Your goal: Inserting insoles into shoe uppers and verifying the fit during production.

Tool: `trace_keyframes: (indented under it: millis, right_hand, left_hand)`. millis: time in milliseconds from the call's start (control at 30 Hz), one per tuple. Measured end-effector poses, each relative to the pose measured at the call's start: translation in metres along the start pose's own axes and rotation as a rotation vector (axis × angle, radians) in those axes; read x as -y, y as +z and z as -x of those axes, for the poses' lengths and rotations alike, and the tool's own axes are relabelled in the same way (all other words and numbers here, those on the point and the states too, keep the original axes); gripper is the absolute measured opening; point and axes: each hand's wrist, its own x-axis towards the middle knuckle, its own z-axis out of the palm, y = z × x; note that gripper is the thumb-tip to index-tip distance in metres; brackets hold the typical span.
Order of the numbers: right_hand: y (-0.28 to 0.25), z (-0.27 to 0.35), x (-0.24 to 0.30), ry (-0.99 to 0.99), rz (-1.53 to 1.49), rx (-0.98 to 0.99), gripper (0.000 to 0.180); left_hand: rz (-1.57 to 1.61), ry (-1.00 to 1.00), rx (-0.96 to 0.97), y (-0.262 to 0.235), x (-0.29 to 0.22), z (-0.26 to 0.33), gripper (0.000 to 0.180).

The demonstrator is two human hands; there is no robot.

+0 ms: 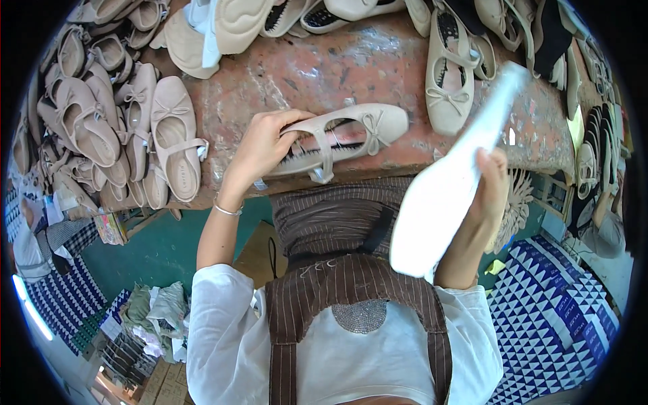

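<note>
A: Where is the beige strap shoe (341, 138) just now?

B: On its side near the front edge of the reddish worktop (324, 67), toe pointing to the person's right. The left hand (260, 148) has its grip closed around the heel end, fingers curled over the rim of the opening.

A: And the other hand?

B: The right hand (487, 196) is clenched on a white insole (452, 182), holding it up off the worktop, its narrow end slanting up and away to the right.

A: How would you judge they handle?

B: The shoe looks light and soft; the upper probably gives under the fingers, so the firmer heel is a sensible place to hold. The strap and small bow seem the delicate parts. The insole looks thin, bendy and very light; a hold along its edge near the wide end, as now, should keep it from flopping.

A: Any room to move?

B: Little. A heap of beige shoes (101, 121) crowds the left of the worktop, a pair of slingback shoes (449, 67) lies just beyond the toe, and loose insoles (223, 27) line the far side. The bare patch is in the middle, and the near edge sits right under the shoe, so I would say it could slip off toward the lap
</note>
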Motion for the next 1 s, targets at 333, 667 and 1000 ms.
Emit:
trace_keyframes:
  millis: [333, 667, 1000]
  right_hand:
    - [0.056, -0.013, 0.010, -0.548, 1.217, 0.202, 0.041]
    - [0.109, -0.046, -0.067, -0.743, 1.184, 0.689, 0.026]
    - [0.140, -0.046, -0.075, -0.716, 1.190, 0.722, 0.021]
  left_hand:
    - [-0.256, -0.496, -0.557, 0.050, 0.000, 0.059, 0.069]
    - [0.196, -0.335, -0.595, 0.056, 0.014, 0.060, 0.085]
    - [0.260, -0.347, -0.599, 0.058, 0.027, 0.068, 0.086]
